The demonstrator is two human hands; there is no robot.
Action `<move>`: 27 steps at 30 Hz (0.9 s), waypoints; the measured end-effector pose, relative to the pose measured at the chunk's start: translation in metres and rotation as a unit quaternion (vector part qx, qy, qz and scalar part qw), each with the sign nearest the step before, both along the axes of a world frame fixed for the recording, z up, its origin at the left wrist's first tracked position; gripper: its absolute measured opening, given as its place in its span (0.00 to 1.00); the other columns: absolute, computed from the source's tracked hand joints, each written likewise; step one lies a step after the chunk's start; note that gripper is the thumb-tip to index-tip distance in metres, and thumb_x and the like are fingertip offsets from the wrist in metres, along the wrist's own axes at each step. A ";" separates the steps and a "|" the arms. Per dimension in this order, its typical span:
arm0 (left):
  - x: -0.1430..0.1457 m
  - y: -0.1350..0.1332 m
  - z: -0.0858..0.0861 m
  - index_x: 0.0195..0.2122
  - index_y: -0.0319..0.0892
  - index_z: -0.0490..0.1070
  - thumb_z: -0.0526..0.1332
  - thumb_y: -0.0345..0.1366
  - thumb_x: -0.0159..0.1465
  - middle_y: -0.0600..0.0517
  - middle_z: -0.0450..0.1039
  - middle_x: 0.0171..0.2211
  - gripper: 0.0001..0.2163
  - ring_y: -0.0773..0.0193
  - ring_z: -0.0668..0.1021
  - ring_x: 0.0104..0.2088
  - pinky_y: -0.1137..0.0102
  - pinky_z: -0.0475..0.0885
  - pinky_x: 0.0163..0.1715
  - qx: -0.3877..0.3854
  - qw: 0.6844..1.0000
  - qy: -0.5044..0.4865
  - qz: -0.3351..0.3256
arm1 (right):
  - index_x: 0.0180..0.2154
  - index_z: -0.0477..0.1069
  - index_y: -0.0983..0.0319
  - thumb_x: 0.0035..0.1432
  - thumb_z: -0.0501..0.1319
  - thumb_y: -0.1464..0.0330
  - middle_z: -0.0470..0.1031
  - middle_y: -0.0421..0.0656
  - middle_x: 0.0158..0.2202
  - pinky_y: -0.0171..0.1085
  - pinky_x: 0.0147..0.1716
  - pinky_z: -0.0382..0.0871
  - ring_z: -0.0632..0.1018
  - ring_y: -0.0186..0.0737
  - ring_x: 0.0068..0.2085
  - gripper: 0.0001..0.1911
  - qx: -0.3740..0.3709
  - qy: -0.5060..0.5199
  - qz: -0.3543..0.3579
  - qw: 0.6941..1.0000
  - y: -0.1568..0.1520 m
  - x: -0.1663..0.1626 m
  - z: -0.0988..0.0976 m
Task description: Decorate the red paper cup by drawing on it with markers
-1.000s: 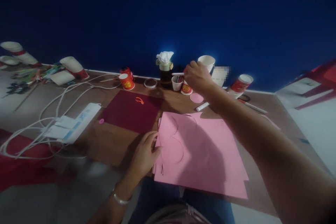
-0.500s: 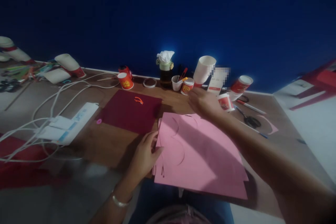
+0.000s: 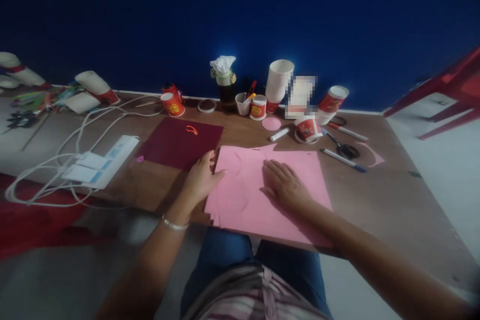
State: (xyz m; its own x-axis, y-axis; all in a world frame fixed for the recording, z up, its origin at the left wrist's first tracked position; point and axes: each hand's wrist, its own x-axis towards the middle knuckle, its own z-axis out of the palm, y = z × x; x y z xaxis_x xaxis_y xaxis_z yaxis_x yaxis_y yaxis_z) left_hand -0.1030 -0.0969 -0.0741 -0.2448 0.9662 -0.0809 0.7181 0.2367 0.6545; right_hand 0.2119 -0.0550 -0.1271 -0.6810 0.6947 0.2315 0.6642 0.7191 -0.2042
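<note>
Pink sheets: A loose stack (image 3: 247, 202) lies flat on the counter (image 3: 397, 210), directly in front of the person; edges are uneven, and curved lines mark the left half of the top sheet.
Right hand: The right hand (image 3: 287, 182) rests palm down on the pink sheets, fingers extended and close together; it grips nothing.
Left hand: The left hand (image 3: 202, 177) is at the left edge of the pink sheets, partly open, fingers bent and thumb apart over the edge; whether the thumb presses on the paper cannot be told.
Maroon sheet: This sheet (image 3: 176, 145) lies flat to the left of the pink sheets, an orange piece (image 3: 191, 130) on top of it.
Power strip: The white strip (image 3: 116, 160), with cables, lies farther left of the pink sheets.
White marker: The marker (image 3: 279, 134) lies just beyond the far edge of the pink sheets, near a pink disc (image 3: 271, 123).
Cup row: A tall stack of white cups (image 3: 278, 80), a red cup (image 3: 258, 108) and a pen cup (image 3: 243, 105) stand beyond the pink sheets.
Cutting tools: Scissors (image 3: 348, 150) and a blue-capped marker (image 3: 342, 159) lie to the right of the pink sheets.
</note>
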 end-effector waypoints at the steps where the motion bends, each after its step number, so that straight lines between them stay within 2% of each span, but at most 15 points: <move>1: 0.003 0.008 0.003 0.70 0.42 0.65 0.75 0.40 0.64 0.34 0.75 0.69 0.35 0.46 0.84 0.61 0.54 0.81 0.61 -0.011 1.000 0.015 -0.005 | 0.74 0.65 0.66 0.77 0.60 0.59 0.69 0.59 0.75 0.63 0.75 0.65 0.70 0.59 0.76 0.32 -0.009 0.000 0.008 1.000 -0.001 -0.004 0.003; 4: 0.009 0.022 0.009 0.72 0.38 0.63 0.74 0.38 0.65 0.32 0.73 0.70 0.37 0.44 0.83 0.63 0.53 0.77 0.66 -0.040 0.998 0.058 -0.006 | 0.75 0.64 0.67 0.77 0.60 0.59 0.67 0.59 0.76 0.62 0.76 0.64 0.68 0.58 0.77 0.33 -0.024 0.002 0.025 0.999 -0.001 -0.008 0.007; 8: 0.009 0.021 0.017 0.75 0.32 0.60 0.71 0.39 0.67 0.29 0.68 0.73 0.38 0.43 0.79 0.67 0.53 0.73 0.69 -0.041 0.991 0.130 -0.018 | 0.73 0.67 0.66 0.77 0.61 0.57 0.68 0.58 0.76 0.64 0.77 0.63 0.69 0.59 0.77 0.31 -0.025 0.016 0.069 0.997 0.007 0.001 0.005; 11: 0.015 0.032 0.029 0.75 0.36 0.62 0.70 0.41 0.68 0.34 0.66 0.75 0.37 0.42 0.70 0.75 0.54 0.66 0.75 -0.044 0.974 0.196 -0.108 | 0.74 0.65 0.63 0.75 0.63 0.55 0.71 0.57 0.74 0.65 0.76 0.65 0.69 0.60 0.76 0.34 -0.035 0.038 0.100 0.994 0.017 0.008 0.005; 13: 0.024 0.049 0.039 0.77 0.38 0.60 0.69 0.44 0.68 0.37 0.64 0.77 0.39 0.43 0.67 0.77 0.56 0.65 0.75 -0.100 0.954 0.228 -0.169 | 0.75 0.64 0.61 0.73 0.65 0.56 0.72 0.57 0.73 0.63 0.73 0.70 0.70 0.59 0.75 0.36 -0.053 0.051 0.101 0.992 0.026 0.012 0.009; 14: 0.029 0.060 0.044 0.78 0.39 0.58 0.69 0.46 0.67 0.37 0.63 0.78 0.41 0.42 0.67 0.77 0.55 0.66 0.74 -0.135 0.937 0.254 -0.195 | 0.75 0.63 0.61 0.72 0.66 0.58 0.71 0.57 0.73 0.61 0.72 0.72 0.71 0.59 0.75 0.36 -0.059 0.053 0.088 0.993 0.032 0.014 0.013; 16: 0.038 0.083 0.051 0.76 0.39 0.62 0.74 0.46 0.61 0.35 0.64 0.77 0.43 0.38 0.68 0.76 0.54 0.69 0.71 -0.158 0.925 0.260 -0.227 | 0.75 0.63 0.61 0.70 0.67 0.60 0.70 0.59 0.74 0.62 0.71 0.73 0.71 0.62 0.74 0.37 -0.056 0.036 0.035 0.997 0.045 0.017 0.023; 19: 0.045 0.112 0.056 0.70 0.41 0.69 0.78 0.48 0.54 0.36 0.72 0.71 0.43 0.37 0.74 0.70 0.55 0.74 0.64 -0.185 0.905 0.265 -0.278 | 0.72 0.66 0.61 0.64 0.72 0.54 0.72 0.60 0.71 0.66 0.70 0.70 0.73 0.69 0.71 0.41 -0.066 -0.034 -0.022 0.997 0.063 0.022 0.038; 21: 0.048 0.126 0.057 0.67 0.41 0.72 0.78 0.49 0.52 0.35 0.76 0.66 0.42 0.36 0.79 0.65 0.55 0.76 0.59 -0.210 0.885 0.275 -0.310 | 0.70 0.68 0.62 0.61 0.74 0.51 0.74 0.61 0.68 0.65 0.68 0.72 0.75 0.70 0.68 0.43 -0.089 -0.074 -0.054 0.992 0.071 0.025 0.047; 23: 0.052 0.134 0.058 0.62 0.40 0.76 0.78 0.49 0.51 0.35 0.80 0.61 0.38 0.37 0.82 0.59 0.57 0.77 0.53 -0.233 0.865 0.283 -0.342 | 0.69 0.70 0.62 0.59 0.75 0.50 0.75 0.60 0.66 0.63 0.66 0.73 0.76 0.69 0.66 0.43 -0.115 -0.097 -0.069 0.986 0.075 0.026 0.053; 27: 0.057 0.143 0.060 0.50 0.43 0.83 0.76 0.48 0.52 0.40 0.84 0.55 0.26 0.43 0.84 0.53 0.62 0.76 0.45 -0.234 0.845 0.274 -0.396 | 0.70 0.69 0.56 0.55 0.78 0.55 0.74 0.55 0.66 0.62 0.68 0.70 0.74 0.67 0.68 0.44 -0.147 -0.107 -0.037 0.983 0.085 0.024 0.061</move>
